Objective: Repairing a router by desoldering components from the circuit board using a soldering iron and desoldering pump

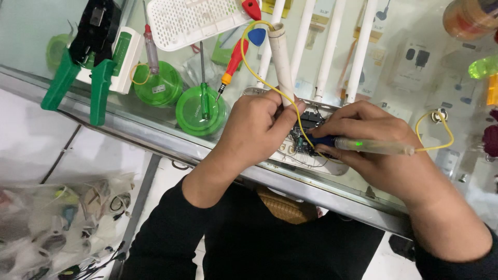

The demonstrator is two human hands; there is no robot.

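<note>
A: Nearest? Clear plastic bag [62, 228] of cable scraps low left, below the glass counter [129, 111]; contents hard to tell apart.

B: Hands next. Left hand [254, 132] clenched around a white tube [280, 57], upright, slightly tilted. Right hand [371, 140] grasping a clear pen-shaped tool [376, 147], green light glowing inside, tip down on the circuit board [303, 136].

A: Board location? On the counter's near edge between both hands, in an opened white casing; mostly hidden by fingers.

B: Yellow wire [259, 78] looping from tube top across to the tool's tail. In the way: nothing but knuckles.

A: Farther back: two green round tape rolls [199, 110], red-handled screwdriver [233, 61], green-handled crimping tool [85, 62], white vented cover [194, 21], cut off at top.
</note>
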